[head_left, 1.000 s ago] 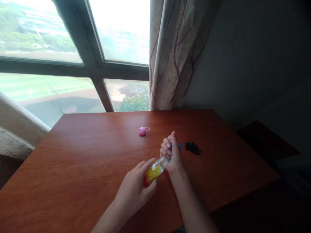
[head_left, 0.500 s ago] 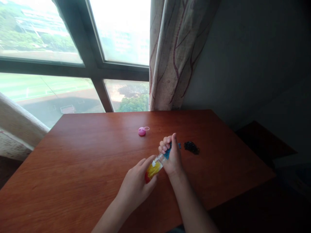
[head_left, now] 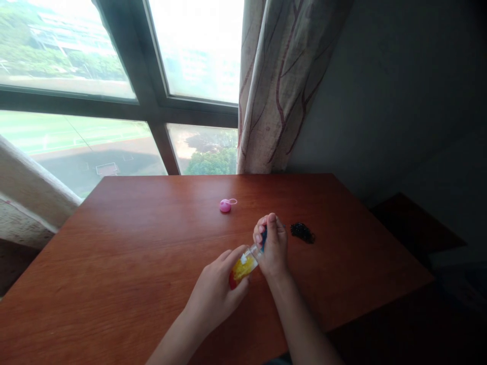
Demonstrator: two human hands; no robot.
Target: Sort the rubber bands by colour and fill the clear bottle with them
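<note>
A small clear bottle (head_left: 244, 266) with yellow contents above red ones lies tilted over the table, its neck up and to the right. My left hand (head_left: 217, 290) is closed around its lower body. My right hand (head_left: 272, 246) is curled into a loose fist at the neck, thumb up, around a clump of small blue pieces (head_left: 264, 239); their exact kind is too small to tell. Beyond the hands, a pink cap with a loop (head_left: 225, 206) rests on the table. Right of my right hand lies a pile of small shiny black pieces (head_left: 302, 232).
The brown wooden table (head_left: 125, 243) reaches to a window (head_left: 201, 50) with a dark frame. A patterned curtain (head_left: 279, 86) hangs behind the far edge. A dark wall (head_left: 391, 101) stands on the right.
My right fist has turned and closed further, so less of the blue clump shows. The left hand keeps its grip on the bottle. The whole view has shifted slightly.
</note>
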